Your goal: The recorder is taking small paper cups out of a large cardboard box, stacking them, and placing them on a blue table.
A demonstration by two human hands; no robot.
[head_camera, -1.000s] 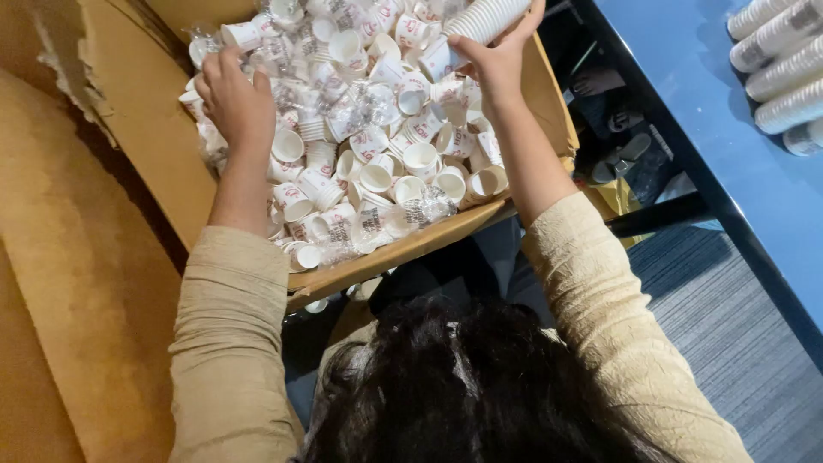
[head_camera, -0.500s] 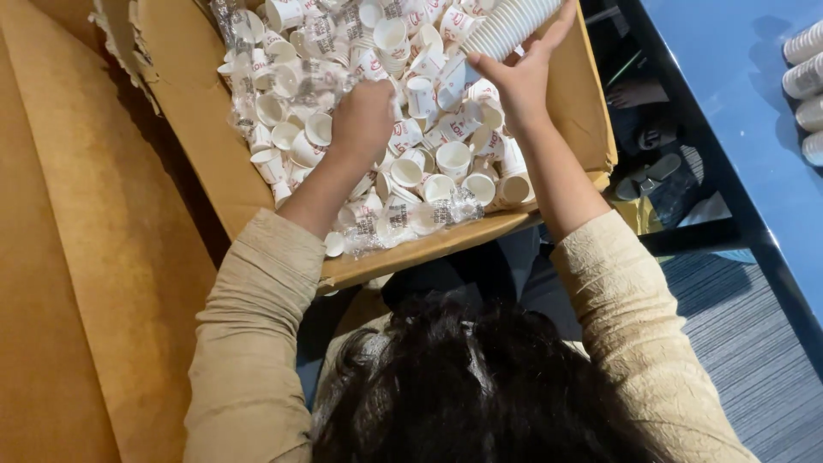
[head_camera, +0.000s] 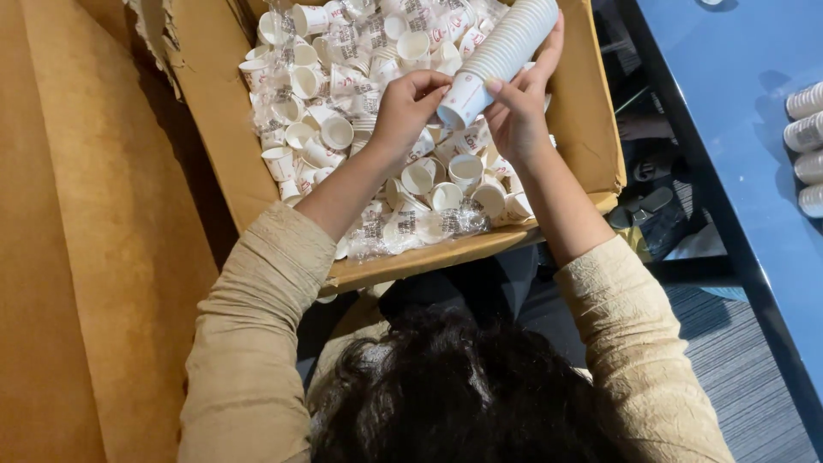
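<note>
Loose cups [head_camera: 343, 129] fill the box [head_camera: 214, 111] on the left; left hand [head_camera: 407, 107] pinches the bottom cup of the stack [head_camera: 506, 51], right hand [head_camera: 519, 111] wraps it above the box; seat each cup squarely, stack steady

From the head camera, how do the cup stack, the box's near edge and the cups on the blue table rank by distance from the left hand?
1. Cup stack: touching the left hand.
2. Box's near edge: below.
3. Cups on the blue table: far right.
</note>
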